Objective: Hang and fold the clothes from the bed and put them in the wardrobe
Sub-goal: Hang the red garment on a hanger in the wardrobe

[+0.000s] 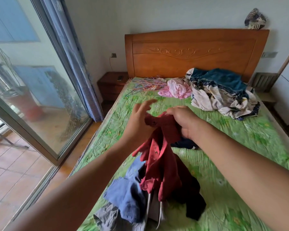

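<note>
curling round a bunched fold of the red shirt (160, 164), the fingers of the right hand (185, 122) clamp it from above, the forearm reaching in from the near right. the left hand (140, 114) has its fingers spread apart and blurred, holding nothing; its palm is just beside the shirt's collar, and whether they touch cannot be told. the shirt hangs from the grip, its lower part draped over a near pile on the bed (240, 147): a blue garment (125, 194) to its left, a dark garment (190, 197) to its right, grey cloth (107, 217) nearest. thin coloured hangers (147, 84) lie at the bed's far left, pink clothes (177, 89) beside them, a patterned blanket heap (220, 90) at the far right by the headboard (190, 52). a nightstand (112, 84) on the left bears a phone (120, 78).
</note>
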{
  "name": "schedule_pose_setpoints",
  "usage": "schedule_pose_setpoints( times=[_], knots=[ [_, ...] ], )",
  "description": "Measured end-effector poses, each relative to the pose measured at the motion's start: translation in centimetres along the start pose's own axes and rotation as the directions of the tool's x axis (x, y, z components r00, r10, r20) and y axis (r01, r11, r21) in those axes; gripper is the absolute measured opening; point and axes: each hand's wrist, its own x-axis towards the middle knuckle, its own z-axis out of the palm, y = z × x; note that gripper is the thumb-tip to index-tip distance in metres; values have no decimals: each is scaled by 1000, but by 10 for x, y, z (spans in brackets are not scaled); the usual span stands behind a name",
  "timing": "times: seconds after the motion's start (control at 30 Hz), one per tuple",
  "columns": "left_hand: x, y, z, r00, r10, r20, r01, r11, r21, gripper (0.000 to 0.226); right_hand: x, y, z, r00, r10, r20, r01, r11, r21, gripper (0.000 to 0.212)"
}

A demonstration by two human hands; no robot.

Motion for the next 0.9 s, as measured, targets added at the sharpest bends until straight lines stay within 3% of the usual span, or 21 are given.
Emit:
schedule_pose_setpoints(
  times=[0.07, 0.1, 0.2, 0.27, 0.37, 0.5, 0.57, 0.63, 0.73, 0.8, 0.9],
  knots=[
    [4, 4, -4, 993, 118, 8, -117, 983, 142, 34, 0, 1, -2, 1000, 9, 23, -10, 999, 45, 11],
    [6, 8, -6, 993, 110, 31, -113, 982, 151, 29, -1, 0, -3, 999, 24, 43, -28, 995, 93, 9],
    [16, 20, -10, 998, -67, 17, 65, 995, 77, 22, -11, -2, -7, 989, 6, 148, -43, 968, 248, 16],
    [24, 24, -14, 989, -144, -9, 144, 989, -24, 26, -12, 4, -10, 971, -127, 202, 75, 966, 246, 30],
    [32, 30, -21, 981, -190, 24, 192, 979, -75, 36, -10, 28, -7, 917, -314, 247, 309, 949, 61, 45],
    [37, 35, -25, 972, -234, 11, 234, 971, -54, 36, -12, 75, 6, 861, -436, 263, 488, 854, -181, 56],
    [39, 38, -27, 954, -300, 3, 299, 947, -114, 35, -4, 97, 11, 834, -514, 201, 549, 732, -403, 50],
    [39, 40, -30, 938, -347, 6, 343, 925, -161, 31, 2, 111, 14, 825, -558, 92, 509, 662, -551, 38],
    [37, 41, -37, 930, -368, 10, 364, 915, -175, 23, 5, 109, 16, 848, -529, 25, 436, 671, -600, 5],
    [35, 38, -41, 926, -378, 19, 375, 911, -173, 18, -3, 106, 17, 857, -513, 51, 446, 687, -574, 9],
    [35, 34, -45, 926, -378, 8, 374, 911, -173, 22, -22, 113, 26, 815, -573, 83, 557, 739, -378, 5]
  ],
)
